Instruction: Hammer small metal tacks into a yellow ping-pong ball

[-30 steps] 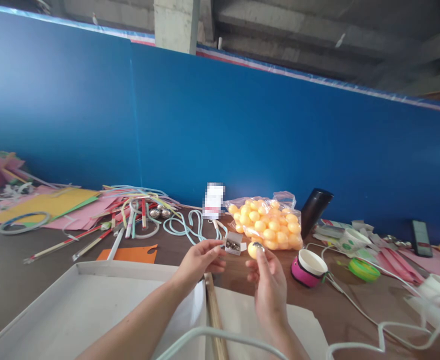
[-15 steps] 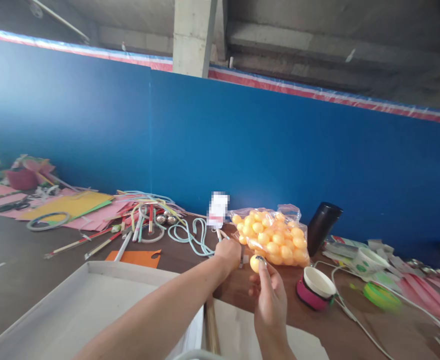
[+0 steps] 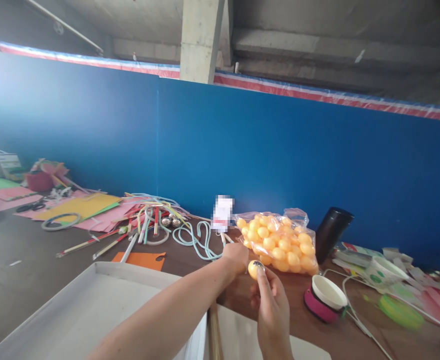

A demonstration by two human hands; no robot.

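Note:
An orange ping-pong ball (image 3: 255, 270) with a dark printed mark is pinched between the thumb and fingers of my right hand (image 3: 273, 300). My left hand (image 3: 237, 259) reaches across from the lower left and is closed, right beside the ball. Its fingertips point away from me and are hidden, so whatever they hold cannot be made out. Just beyond both hands lies a clear plastic bag (image 3: 280, 242) full of similar orange balls.
A white tray (image 3: 92, 285) lies at the left front. Light-blue cords (image 3: 193, 240), coloured paper (image 3: 92, 205) and sticks are spread at the back left. A black cylinder (image 3: 334, 232), a white-and-magenta cup (image 3: 327, 297) and a white cable (image 3: 360, 325) are on the right.
My left hand has come closer to the ball, narrowing the gap between them. My right hand keeps its pinch on the ball. The whole view has shifted slightly.

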